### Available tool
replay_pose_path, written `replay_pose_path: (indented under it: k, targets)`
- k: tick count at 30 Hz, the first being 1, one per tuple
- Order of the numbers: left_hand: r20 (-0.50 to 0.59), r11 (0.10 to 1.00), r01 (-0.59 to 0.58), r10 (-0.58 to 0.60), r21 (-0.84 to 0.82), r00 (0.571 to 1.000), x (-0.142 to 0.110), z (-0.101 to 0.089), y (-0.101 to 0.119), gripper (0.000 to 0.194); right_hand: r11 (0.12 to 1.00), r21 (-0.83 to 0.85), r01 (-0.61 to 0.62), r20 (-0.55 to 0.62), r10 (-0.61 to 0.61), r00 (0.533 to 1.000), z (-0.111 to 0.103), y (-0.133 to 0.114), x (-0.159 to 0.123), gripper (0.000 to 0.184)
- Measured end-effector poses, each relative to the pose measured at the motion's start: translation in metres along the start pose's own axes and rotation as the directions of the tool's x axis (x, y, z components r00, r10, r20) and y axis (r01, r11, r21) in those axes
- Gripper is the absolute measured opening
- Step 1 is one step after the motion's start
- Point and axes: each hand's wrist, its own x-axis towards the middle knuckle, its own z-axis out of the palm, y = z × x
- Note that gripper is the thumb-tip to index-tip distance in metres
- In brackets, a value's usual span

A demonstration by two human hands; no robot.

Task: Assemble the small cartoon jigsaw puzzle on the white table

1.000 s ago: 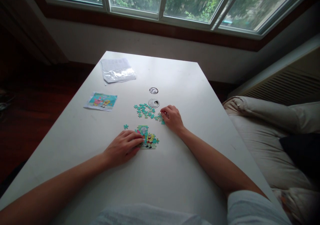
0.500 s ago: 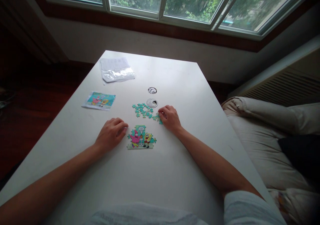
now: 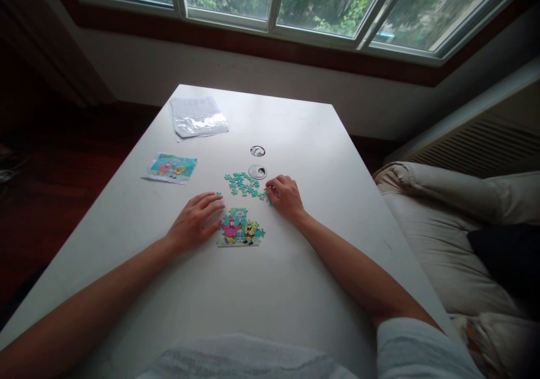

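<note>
A partly assembled cartoon jigsaw [image 3: 240, 228] lies on the white table [image 3: 261, 289]. My left hand [image 3: 194, 220] rests flat just left of it, fingers stretched out toward its upper left corner, where one loose teal piece [image 3: 218, 193] lies by the fingertips. Several loose teal pieces [image 3: 243, 184] are scattered behind the jigsaw. My right hand [image 3: 286, 196] sits at the right edge of that scatter, fingers curled down onto the pieces; what they hold is hidden.
A small reference picture [image 3: 171, 167] lies at the left. A clear plastic bag on paper [image 3: 198, 117] is further back. Two round cable holes [image 3: 257, 161] sit behind the pieces. A cushioned seat [image 3: 455, 227] stands to the right of the table.
My left hand came off the jigsaw, drew back to the left, then stretched its fingers forward toward the loose piece. The full jigsaw is now uncovered. My right hand barely moved.
</note>
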Motion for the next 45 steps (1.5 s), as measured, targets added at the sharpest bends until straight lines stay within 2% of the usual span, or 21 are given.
replay_pose_path:
  k: [4, 8, 11, 20, 28, 32, 36, 40, 45]
  targets:
    - [0.035, 0.993, -0.11, 0.112, -0.034, 0.993, 0.0, -0.001, 0.007, 0.036, 1.0, -0.013, 0.01, 0.002, -0.01, 1.0, -0.001, -0.002, -0.001, 0.014]
    - [0.081, 0.97, -0.234, 0.24, -0.07, 0.968, -0.001, 0.002, 0.014, 0.038, 1.0, -0.023, 0.021, -0.005, -0.021, 1.0, -0.001, -0.003, -0.002, 0.015]
    - [0.105, 0.956, -0.283, 0.29, -0.076, 0.951, -0.003, 0.004, 0.017, 0.041, 0.999, -0.026, 0.024, -0.014, -0.024, 1.0, -0.002, -0.003, -0.002, 0.015]
    - [0.064, 0.971, -0.226, 0.23, -0.073, 0.971, 0.001, 0.005, 0.017, 0.037, 0.997, 0.065, 0.044, 0.001, -0.044, 0.999, 0.006, -0.014, 0.013, 0.014]
    - [0.066, 0.976, -0.205, 0.209, -0.073, 0.976, 0.007, 0.006, 0.016, 0.035, 0.986, 0.097, 0.139, 0.088, -0.148, 0.985, 0.019, -0.024, 0.067, 0.018]
    - [0.078, 0.979, -0.194, 0.199, -0.07, 0.977, 0.011, 0.007, 0.017, 0.033, 0.986, 0.054, 0.16, 0.121, -0.165, 0.979, 0.031, -0.036, 0.089, 0.018]
    - [0.113, 0.976, -0.208, 0.214, -0.064, 0.97, 0.015, 0.002, 0.014, 0.033, 0.989, -0.036, 0.143, 0.162, -0.135, 0.977, 0.04, -0.049, 0.097, 0.017]
    - [0.182, 0.967, -0.25, 0.255, -0.048, 0.95, 0.025, -0.006, 0.01, 0.032, 0.989, -0.09, 0.115, 0.18, -0.098, 0.979, 0.041, -0.058, 0.099, 0.015]
    - [0.164, 0.974, -0.224, 0.224, -0.022, 0.961, 0.036, -0.001, 0.013, 0.028, 0.986, -0.141, 0.09, 0.235, -0.055, 0.97, 0.039, -0.065, 0.104, 0.014]
